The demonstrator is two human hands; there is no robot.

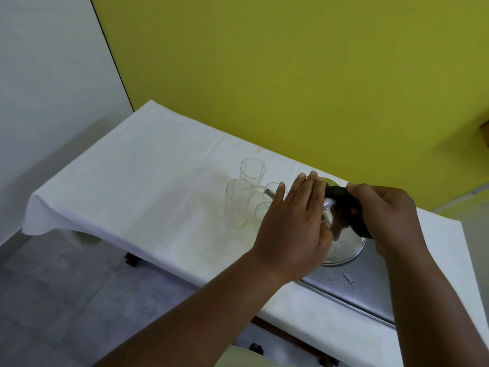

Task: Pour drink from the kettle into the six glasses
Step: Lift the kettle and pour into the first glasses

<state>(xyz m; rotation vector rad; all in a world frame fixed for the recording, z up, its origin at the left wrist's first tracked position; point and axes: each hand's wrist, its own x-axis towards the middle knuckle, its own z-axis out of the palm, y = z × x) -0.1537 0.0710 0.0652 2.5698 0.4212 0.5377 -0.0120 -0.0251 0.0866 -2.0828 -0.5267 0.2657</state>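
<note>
A shiny steel kettle (344, 245) with a black handle (344, 200) is tilted to the left above a metal tray. My right hand (383, 215) grips the handle. My left hand (293, 226) lies flat against the kettle's lid and side, fingers spread. A thin stream runs from the spout (268, 192) into a tall clear glass (238, 205). A second tall glass (252, 170) stands behind it. Two more glasses (264, 207) sit partly hidden behind my left hand. Other glasses are not visible.
The table carries a white cloth (148, 181), stained near the glasses. A metal tray (370, 284) with water drops lies at the right front. A yellow wall rises just behind. The table's left and front edges drop to a grey floor.
</note>
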